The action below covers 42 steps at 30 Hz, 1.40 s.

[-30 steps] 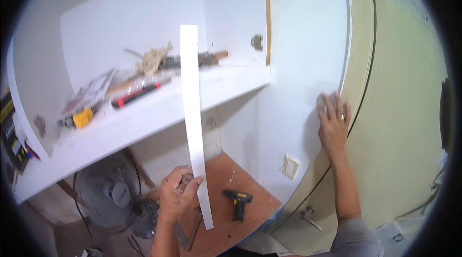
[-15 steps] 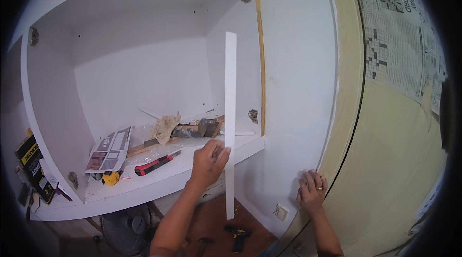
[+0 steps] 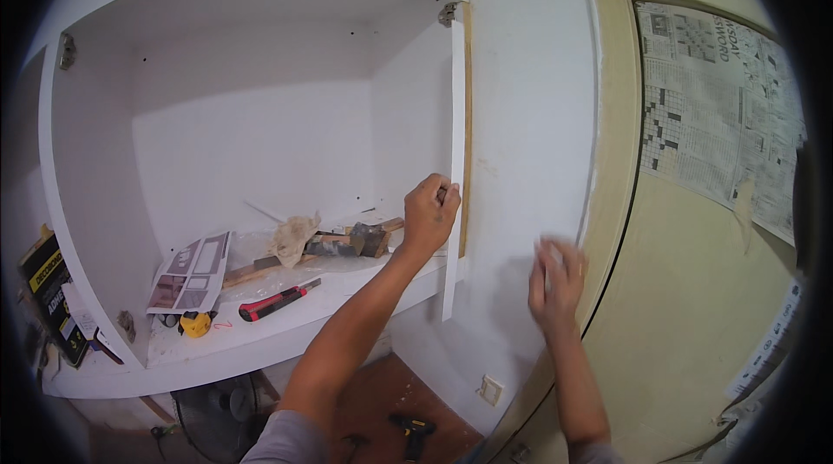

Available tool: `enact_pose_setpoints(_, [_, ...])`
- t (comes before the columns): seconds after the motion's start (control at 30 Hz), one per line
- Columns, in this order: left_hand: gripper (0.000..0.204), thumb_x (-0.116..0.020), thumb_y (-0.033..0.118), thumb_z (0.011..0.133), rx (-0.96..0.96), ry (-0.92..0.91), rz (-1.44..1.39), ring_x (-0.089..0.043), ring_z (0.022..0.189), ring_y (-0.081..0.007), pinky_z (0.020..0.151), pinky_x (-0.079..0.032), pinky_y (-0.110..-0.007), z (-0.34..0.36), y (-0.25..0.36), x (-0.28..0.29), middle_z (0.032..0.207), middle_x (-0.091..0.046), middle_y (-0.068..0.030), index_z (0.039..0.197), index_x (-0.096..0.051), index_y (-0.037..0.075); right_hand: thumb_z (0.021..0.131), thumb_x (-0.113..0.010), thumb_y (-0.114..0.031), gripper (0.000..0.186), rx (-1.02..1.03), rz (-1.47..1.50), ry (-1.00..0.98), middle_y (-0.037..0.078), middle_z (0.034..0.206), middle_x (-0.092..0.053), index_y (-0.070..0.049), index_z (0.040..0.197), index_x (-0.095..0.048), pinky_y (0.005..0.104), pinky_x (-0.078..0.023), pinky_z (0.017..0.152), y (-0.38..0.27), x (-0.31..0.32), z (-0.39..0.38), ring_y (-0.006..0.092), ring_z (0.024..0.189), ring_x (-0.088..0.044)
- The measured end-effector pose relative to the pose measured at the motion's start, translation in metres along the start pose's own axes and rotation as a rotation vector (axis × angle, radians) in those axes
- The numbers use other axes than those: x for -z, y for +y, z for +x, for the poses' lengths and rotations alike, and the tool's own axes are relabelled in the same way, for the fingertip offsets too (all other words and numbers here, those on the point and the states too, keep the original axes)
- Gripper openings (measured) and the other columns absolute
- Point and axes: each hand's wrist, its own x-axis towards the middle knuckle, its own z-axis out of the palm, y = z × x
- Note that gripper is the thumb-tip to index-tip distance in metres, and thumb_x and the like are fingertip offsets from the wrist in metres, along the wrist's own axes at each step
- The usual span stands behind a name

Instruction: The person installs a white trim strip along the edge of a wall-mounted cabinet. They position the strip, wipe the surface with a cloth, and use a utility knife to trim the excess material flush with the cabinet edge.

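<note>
My left hand [image 3: 431, 214] pinches a long, thin white strip [image 3: 455, 108] near its middle. The strip stands almost upright along the right front edge of an open white cabinet [image 3: 252, 117], partly covering the bare wooden edge [image 3: 467, 143]. Its lower end hangs below the cabinet floor. Whether it touches the edge, I cannot tell. Over by the door frame my right hand [image 3: 558, 283] is raised in front of the wall, slightly blurred, with fingers apart and nothing visible in it.
A red and black utility knife [image 3: 279, 301], a yellow tape measure [image 3: 196, 323], a printed sheet [image 3: 189, 275] and scraps [image 3: 347, 241] lie on the cabinet floor. Below are a fan [image 3: 217, 416] and a cordless drill [image 3: 412, 434]. A newspaper-covered door [image 3: 703, 230] stands right; a black-yellow can [image 3: 54, 299] left.
My left hand has carried the strip up and to the right, from in front of the cabinet opening to its right edge. The right hand has lifted off the door frame.
</note>
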Motion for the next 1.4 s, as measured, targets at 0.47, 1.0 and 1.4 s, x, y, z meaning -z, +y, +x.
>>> enact_pose_setpoints(0.47, [0.012, -0.069, 0.008, 0.098, -0.009, 0.042, -0.082, -0.063, 0.065, -0.0308, 0.065, -0.051, -0.043, 0.072, -0.017, -0.056, 0.078, -0.067, -0.0176, 0.093, -0.064, -0.001, 0.104, -0.058, -0.027, 0.045, 0.324, -0.389, -0.122, 0.013, 0.151, -0.059, -0.005, 0.143, -0.059, 0.0496, -0.035, 0.119, 0.095, -0.173, 0.306, 0.0279, 0.14, -0.054])
enact_pose_setpoints(1.0, [0.016, -0.066, 0.011, 0.1, -0.023, 0.044, -0.172, -0.049, 0.058, -0.0108, 0.056, -0.044, -0.031, 0.081, -0.031, -0.072, 0.066, -0.059, -0.0046, 0.092, -0.065, -0.003, 0.11, -0.043, -0.053, 0.062, 0.279, -0.57, -0.3, 0.01, 0.165, -0.047, -0.016, 0.16, -0.046, 0.0474, -0.03, 0.121, 0.083, -0.179, 0.323, 0.025, 0.151, -0.045])
enact_pose_setpoints(1.4, [0.017, -0.067, 0.012, 0.1, -0.022, 0.033, -0.149, -0.051, 0.059, -0.011, 0.058, -0.045, -0.03, 0.085, -0.032, -0.074, 0.066, -0.06, -0.0049, 0.093, -0.066, -0.003, 0.111, -0.043, -0.049, 0.06, 0.279, -0.651, -0.315, 0.006, 0.165, -0.048, -0.015, 0.159, -0.047, 0.0499, -0.027, 0.122, 0.085, -0.188, 0.325, 0.0239, 0.151, -0.042])
